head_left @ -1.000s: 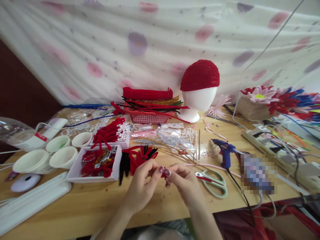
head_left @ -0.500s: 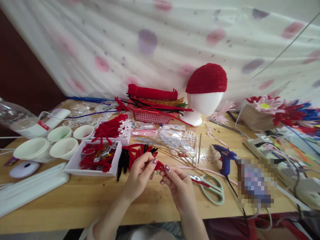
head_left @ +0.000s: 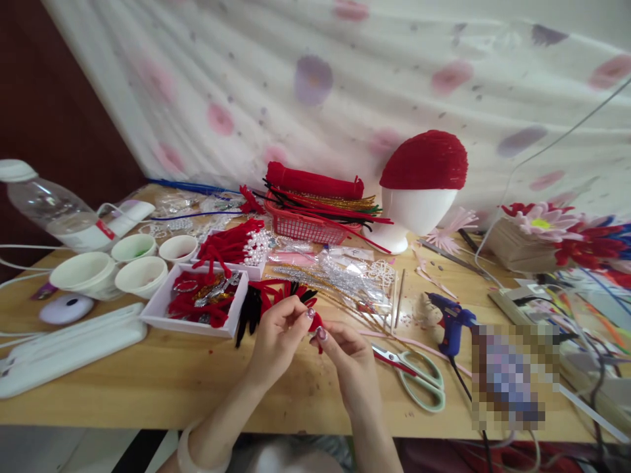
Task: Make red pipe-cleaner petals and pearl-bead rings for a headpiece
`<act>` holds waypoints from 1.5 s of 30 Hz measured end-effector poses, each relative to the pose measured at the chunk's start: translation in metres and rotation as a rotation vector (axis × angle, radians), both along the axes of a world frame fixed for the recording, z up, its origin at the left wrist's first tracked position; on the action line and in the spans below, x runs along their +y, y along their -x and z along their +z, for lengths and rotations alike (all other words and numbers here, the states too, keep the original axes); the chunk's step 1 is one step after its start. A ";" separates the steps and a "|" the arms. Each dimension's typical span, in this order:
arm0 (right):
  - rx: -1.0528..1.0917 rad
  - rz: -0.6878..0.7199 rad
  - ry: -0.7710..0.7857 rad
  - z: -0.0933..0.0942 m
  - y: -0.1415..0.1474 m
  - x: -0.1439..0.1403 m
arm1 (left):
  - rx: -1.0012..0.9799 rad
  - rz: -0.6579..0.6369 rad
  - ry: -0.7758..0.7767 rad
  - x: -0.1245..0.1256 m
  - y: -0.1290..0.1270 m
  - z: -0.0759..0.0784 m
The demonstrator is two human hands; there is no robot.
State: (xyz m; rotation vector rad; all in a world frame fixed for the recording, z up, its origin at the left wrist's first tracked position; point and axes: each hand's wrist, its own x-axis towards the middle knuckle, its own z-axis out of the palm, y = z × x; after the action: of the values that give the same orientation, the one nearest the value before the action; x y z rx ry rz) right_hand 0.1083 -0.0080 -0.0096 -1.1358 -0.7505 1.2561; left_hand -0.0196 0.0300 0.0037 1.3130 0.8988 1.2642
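Between the fingertips of both hands is a small piece of red pipe cleaner point(head_left: 315, 323), bent and mostly covered by the fingers. My left hand point(head_left: 282, 338) pinches it from the left, thumb against forefinger. From the right, my right hand point(head_left: 353, 358) grips the same piece, with a short red end poking out below. Just behind my left hand lie black and red pipe cleaner pieces point(head_left: 251, 309). Scissors with pale green handles point(head_left: 414, 374) rest on the table right beside my right hand.
A white box point(head_left: 192, 322) of red and metallic pieces stands left, near several paper cups point(head_left: 83, 276) and a bottle point(head_left: 54, 210). Behind are a red basket point(head_left: 310, 230) and a white head form point(head_left: 419, 210) with a red cap. A blue glue gun point(head_left: 451, 328) lies right.
The red pipe cleaner has gone from stretched between my hands to a more bent, compact shape. My hands have drawn slightly closer together. The camera view has shifted a little left.
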 end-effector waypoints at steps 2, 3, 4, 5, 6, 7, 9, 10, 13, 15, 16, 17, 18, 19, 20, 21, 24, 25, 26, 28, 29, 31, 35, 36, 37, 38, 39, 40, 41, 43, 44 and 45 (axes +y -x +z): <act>-0.037 0.014 -0.009 0.001 -0.005 0.001 | 0.035 -0.045 -0.022 0.002 0.003 0.002; -0.041 0.017 -0.011 0.002 -0.007 0.001 | 0.052 -0.068 -0.035 0.003 0.005 0.003; -0.045 0.016 -0.014 0.002 -0.008 0.001 | 0.069 -0.089 -0.046 0.004 0.006 0.004; -0.047 0.008 -0.020 0.002 -0.008 0.000 | 0.086 -0.108 -0.055 0.004 0.007 0.005; -0.046 -0.004 -0.026 0.002 -0.008 0.000 | 0.103 -0.122 -0.060 0.004 0.008 0.005; -0.042 -0.021 -0.032 0.002 -0.007 -0.001 | 0.120 -0.133 -0.062 0.004 0.008 0.006; -0.028 -0.056 -0.041 0.001 -0.004 -0.002 | 0.149 -0.132 -0.056 0.002 0.008 0.007; -0.020 -0.072 -0.043 0.000 -0.003 -0.002 | 0.164 -0.123 -0.053 0.001 0.007 0.007; 0.014 -0.114 -0.035 -0.002 0.000 -0.003 | 0.179 -0.111 0.008 -0.002 0.005 0.006; 0.050 -0.127 -0.020 -0.003 0.001 -0.002 | 0.143 -0.135 0.098 -0.001 0.004 0.004; 0.074 -0.128 -0.010 -0.003 0.001 -0.001 | 0.118 -0.150 0.142 0.000 0.005 0.003; 0.099 -0.126 0.000 -0.003 0.001 -0.001 | 0.094 -0.159 0.175 0.002 0.006 0.002; 0.124 -0.124 0.011 -0.003 0.002 0.000 | 0.077 -0.157 0.193 0.004 0.008 0.001; 0.147 -0.124 0.021 -0.003 0.002 0.001 | 0.067 -0.147 0.198 0.006 0.011 0.001; 0.166 -0.125 0.029 -0.003 0.003 0.001 | 0.060 -0.137 0.202 0.008 0.014 0.001; 0.180 -0.125 0.034 -0.002 0.003 0.002 | 0.057 -0.126 0.203 0.009 0.016 0.001; 0.199 -0.123 0.038 -0.003 0.004 0.002 | 0.055 -0.127 0.202 0.009 0.021 0.006; 0.199 -0.120 0.035 -0.003 0.004 0.002 | 0.048 -0.139 0.204 0.008 0.021 0.008; 0.197 -0.118 0.030 -0.003 0.004 0.002 | 0.037 -0.153 0.203 0.007 0.020 0.010; 0.183 -0.118 0.017 -0.004 0.005 0.002 | 0.019 -0.171 0.195 0.005 0.017 0.014; 0.171 -0.121 0.009 -0.005 0.005 0.002 | 0.018 -0.171 0.192 0.005 0.015 0.015; 0.140 -0.129 -0.010 -0.006 0.005 0.000 | 0.034 -0.171 0.202 0.006 0.011 0.015; 0.074 -0.148 -0.045 -0.008 0.004 -0.003 | 0.035 -0.171 0.275 0.006 0.008 0.013; 0.062 -0.156 -0.050 -0.009 0.004 -0.004 | 0.025 -0.164 0.292 0.006 0.007 0.012; 0.052 -0.164 -0.053 -0.009 0.003 -0.004 | 0.015 -0.154 0.306 0.005 0.007 0.011; 0.043 -0.170 -0.054 -0.010 0.003 -0.004 | 0.006 -0.145 0.318 0.004 0.006 0.011; 0.035 -0.173 -0.054 -0.010 0.002 -0.004 | -0.004 -0.137 0.330 0.003 0.005 0.010; 0.027 -0.171 -0.053 -0.011 0.002 -0.004 | -0.013 -0.128 0.339 0.003 0.004 0.010; 0.018 -0.166 -0.051 -0.011 0.002 -0.003 | -0.022 -0.117 0.345 0.002 0.003 0.009; -0.007 -0.145 -0.045 -0.011 0.002 -0.002 | -0.038 -0.090 0.348 0.001 0.002 0.008; -0.023 -0.131 -0.042 -0.011 0.001 -0.002 | -0.044 -0.076 0.347 0.002 0.002 0.007; -0.041 -0.115 -0.039 -0.011 0.000 -0.002 | -0.049 -0.064 0.346 0.002 0.002 0.006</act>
State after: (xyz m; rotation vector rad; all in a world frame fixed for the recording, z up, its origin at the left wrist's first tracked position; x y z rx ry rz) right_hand 0.1086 -0.0103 -0.0202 -1.1600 -0.7271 1.1204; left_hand -0.0211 0.0320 0.0099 1.0244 0.9829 1.0318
